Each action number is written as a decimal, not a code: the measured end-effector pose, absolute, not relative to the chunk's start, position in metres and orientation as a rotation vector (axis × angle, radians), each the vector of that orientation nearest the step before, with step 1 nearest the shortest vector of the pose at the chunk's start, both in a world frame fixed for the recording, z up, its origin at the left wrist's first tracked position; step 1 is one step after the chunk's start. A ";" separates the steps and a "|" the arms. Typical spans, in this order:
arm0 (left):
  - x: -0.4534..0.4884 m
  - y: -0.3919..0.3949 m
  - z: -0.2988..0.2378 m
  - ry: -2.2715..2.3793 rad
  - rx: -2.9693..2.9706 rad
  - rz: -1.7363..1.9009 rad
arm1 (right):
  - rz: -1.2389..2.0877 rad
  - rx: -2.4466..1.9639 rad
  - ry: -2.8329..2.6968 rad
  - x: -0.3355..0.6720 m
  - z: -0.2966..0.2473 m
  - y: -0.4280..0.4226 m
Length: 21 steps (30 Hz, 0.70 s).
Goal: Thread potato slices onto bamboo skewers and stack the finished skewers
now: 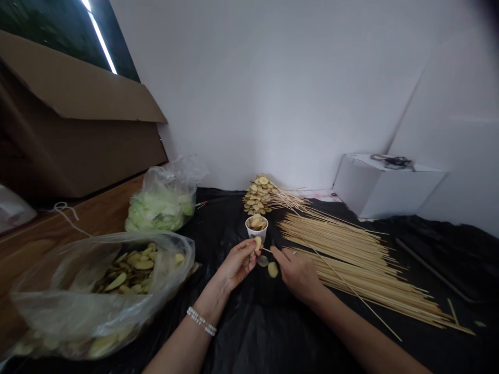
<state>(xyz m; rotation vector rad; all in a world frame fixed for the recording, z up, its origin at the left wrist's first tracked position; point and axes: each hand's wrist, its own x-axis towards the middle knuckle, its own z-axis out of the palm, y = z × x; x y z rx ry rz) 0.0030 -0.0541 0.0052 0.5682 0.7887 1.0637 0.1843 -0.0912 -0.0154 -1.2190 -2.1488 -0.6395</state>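
Between the fingers of my left hand [242, 261] is a thin potato slice [258, 243]. My right hand [297, 271] is closed round a wooden skewer [266, 250], whose tip meets the slice or lies right beside it. Just beyond my left hand stands a white paper cup [256, 233] filled with more slices. Below the skewer, a loose slice [273, 269] lies on the black plastic sheet [249, 332]. Behind the cup is a pile of skewered potato slices [259, 195], their sticks pointing right.
Many bare skewers [351, 254] lie spread at the right. To the left are an open plastic bag [50, 291] of potato slices and a bag of pale green vegetables [161, 208]. A cardboard box [97, 150] stands back left, a white box [374, 187] back right, against a white wall.
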 end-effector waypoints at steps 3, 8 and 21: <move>0.003 -0.055 0.006 0.781 0.561 1.053 | -0.636 -1.222 -2.146 0.184 -0.015 -0.091; 0.004 -0.057 0.007 0.793 0.581 1.065 | -0.603 -1.260 -2.162 0.185 -0.014 -0.091; 0.006 -0.058 0.005 0.852 0.678 1.122 | -0.579 -1.289 -2.180 0.186 -0.015 -0.091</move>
